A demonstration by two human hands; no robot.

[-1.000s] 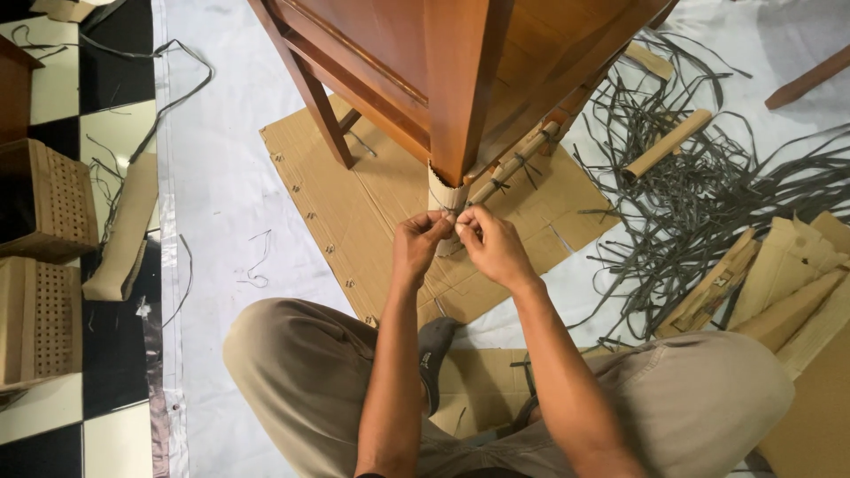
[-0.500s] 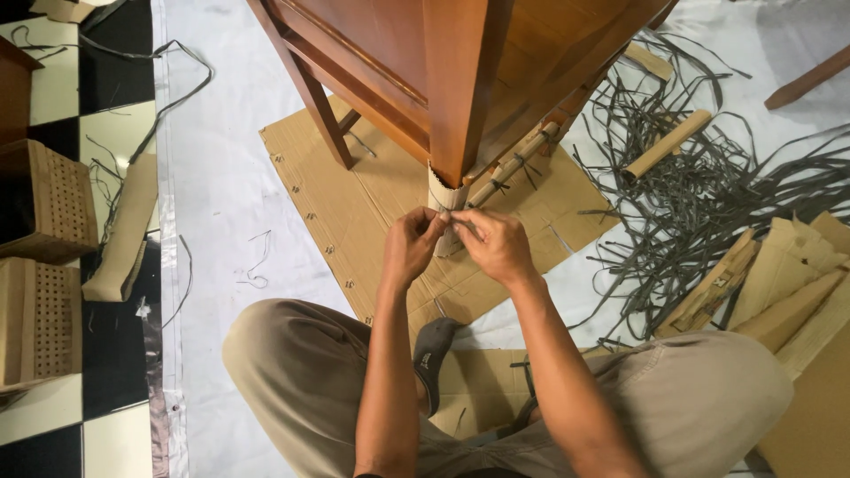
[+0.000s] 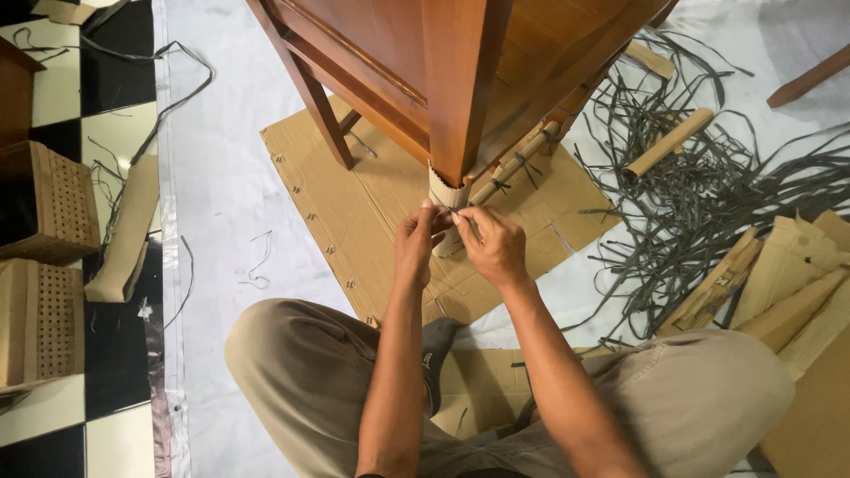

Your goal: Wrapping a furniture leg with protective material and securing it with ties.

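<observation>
While left hand pinches cardboard sleeve on table leg, right hand grips strap.

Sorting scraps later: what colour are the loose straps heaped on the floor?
Dark grey straps, seen in the head view, right of the hands.

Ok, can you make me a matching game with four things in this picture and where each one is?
Things:
1. cardboard wrap
2. grey strips
3. flat cardboard sheet
4. checkered floor

Places:
A. far left edge, black and white
B. lying under the wooden furniture's legs
C. round the bottom of the near wooden leg, by both hands
D. heaped in a tangle on the right

Pairs: 1-C, 2-D, 3-B, 4-A. The left hand and right hand meet at the wrap, pinching something thin.
</observation>
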